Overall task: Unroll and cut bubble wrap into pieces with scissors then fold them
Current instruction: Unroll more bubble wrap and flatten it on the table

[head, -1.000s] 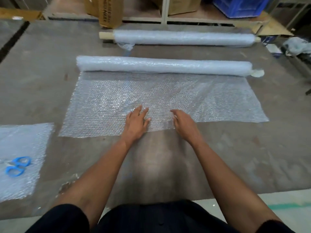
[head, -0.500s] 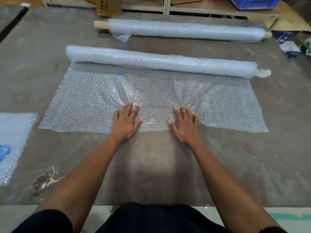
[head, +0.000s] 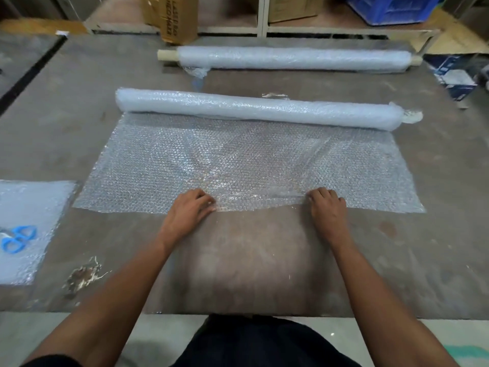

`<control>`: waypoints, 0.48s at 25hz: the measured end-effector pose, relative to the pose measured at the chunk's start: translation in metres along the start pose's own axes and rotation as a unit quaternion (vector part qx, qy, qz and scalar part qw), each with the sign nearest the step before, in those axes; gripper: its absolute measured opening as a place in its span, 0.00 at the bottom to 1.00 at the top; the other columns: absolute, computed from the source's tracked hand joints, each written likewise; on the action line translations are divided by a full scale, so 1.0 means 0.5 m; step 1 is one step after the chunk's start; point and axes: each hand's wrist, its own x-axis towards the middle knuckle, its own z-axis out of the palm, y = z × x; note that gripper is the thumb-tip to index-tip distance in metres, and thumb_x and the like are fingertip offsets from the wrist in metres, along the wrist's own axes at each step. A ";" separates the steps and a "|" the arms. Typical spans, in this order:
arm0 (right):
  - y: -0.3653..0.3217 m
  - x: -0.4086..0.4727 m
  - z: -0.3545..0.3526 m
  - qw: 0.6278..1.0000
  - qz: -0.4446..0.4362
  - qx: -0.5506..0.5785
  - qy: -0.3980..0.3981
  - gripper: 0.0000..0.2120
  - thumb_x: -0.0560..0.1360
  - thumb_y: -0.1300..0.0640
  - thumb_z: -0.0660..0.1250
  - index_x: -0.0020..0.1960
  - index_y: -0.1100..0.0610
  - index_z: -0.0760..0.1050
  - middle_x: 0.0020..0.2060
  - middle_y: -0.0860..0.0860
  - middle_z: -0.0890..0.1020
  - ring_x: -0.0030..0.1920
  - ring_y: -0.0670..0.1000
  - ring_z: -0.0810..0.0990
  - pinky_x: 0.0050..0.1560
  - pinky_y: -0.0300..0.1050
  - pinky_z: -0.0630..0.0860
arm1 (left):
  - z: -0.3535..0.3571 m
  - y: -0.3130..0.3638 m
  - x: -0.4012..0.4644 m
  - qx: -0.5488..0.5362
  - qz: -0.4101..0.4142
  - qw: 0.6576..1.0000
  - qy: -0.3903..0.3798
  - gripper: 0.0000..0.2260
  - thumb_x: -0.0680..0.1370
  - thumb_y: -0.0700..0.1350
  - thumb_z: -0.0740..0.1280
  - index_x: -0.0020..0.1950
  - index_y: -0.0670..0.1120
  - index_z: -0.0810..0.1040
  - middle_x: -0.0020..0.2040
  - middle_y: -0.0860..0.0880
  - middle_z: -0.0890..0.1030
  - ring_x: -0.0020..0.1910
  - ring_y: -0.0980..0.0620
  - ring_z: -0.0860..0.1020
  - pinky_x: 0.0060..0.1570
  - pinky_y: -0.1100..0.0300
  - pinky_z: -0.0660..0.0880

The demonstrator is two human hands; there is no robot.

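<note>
A bubble wrap roll [head: 259, 109] lies across the brown table, with an unrolled sheet [head: 148, 165] spread from it toward me. My left hand [head: 189, 207] grips the sheet's near edge with curled fingers, left of centre. My right hand [head: 326, 207] grips the same edge further right, fingers curled over it. The sheet wrinkles between the two hands. Blue-handled scissors [head: 17, 238] lie on a flat cut piece of bubble wrap [head: 34, 202] at the far left.
A second bubble wrap roll [head: 285, 59] on a cardboard tube lies at the back of the table [head: 251, 260]. Behind it stand a cardboard box [head: 174, 19], shelving and a blue crate [head: 391, 9]. A torn patch [head: 82, 276] marks the table's front left.
Both hands went from lying flat on the sheet to curling round its near edge, and they have moved further apart. The sheet shows new wrinkles.
</note>
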 end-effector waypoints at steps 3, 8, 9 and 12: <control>0.016 0.014 0.007 1.000 -0.021 0.008 0.003 0.06 0.77 0.68 0.71 0.51 0.60 0.79 0.45 0.58 0.81 0.43 0.64 0.80 0.40 0.58 0.76 | -0.014 0.004 0.043 0.061 0.029 0.998 -0.012 0.10 0.83 0.55 0.67 0.54 0.51 0.83 0.50 0.51 0.81 0.51 0.45 0.81 0.49 0.49 0.75; 0.026 -0.037 0.001 1.000 -0.001 0.018 -0.001 0.12 0.76 0.71 0.71 0.53 0.58 0.76 0.45 0.56 0.78 0.42 0.60 0.76 0.40 0.55 0.72 | -0.017 0.014 0.035 0.066 0.048 0.995 -0.051 0.09 0.84 0.56 0.65 0.56 0.52 0.80 0.53 0.53 0.80 0.55 0.48 0.80 0.50 0.50 0.72; 0.030 -0.058 -0.003 1.000 0.000 0.026 0.002 0.12 0.76 0.71 0.71 0.54 0.58 0.76 0.46 0.56 0.78 0.43 0.60 0.76 0.40 0.55 0.71 | -0.017 0.018 0.023 0.056 0.051 0.995 -0.058 0.09 0.84 0.56 0.65 0.56 0.52 0.81 0.53 0.53 0.80 0.55 0.49 0.80 0.51 0.49 0.73; 0.042 -0.119 -0.028 0.998 0.007 0.055 0.006 0.08 0.80 0.67 0.69 0.56 0.57 0.75 0.48 0.57 0.77 0.46 0.60 0.75 0.43 0.56 0.72 | -0.021 0.046 -0.017 0.016 0.072 0.993 -0.088 0.09 0.83 0.56 0.67 0.55 0.52 0.81 0.53 0.54 0.81 0.54 0.49 0.81 0.53 0.48 0.77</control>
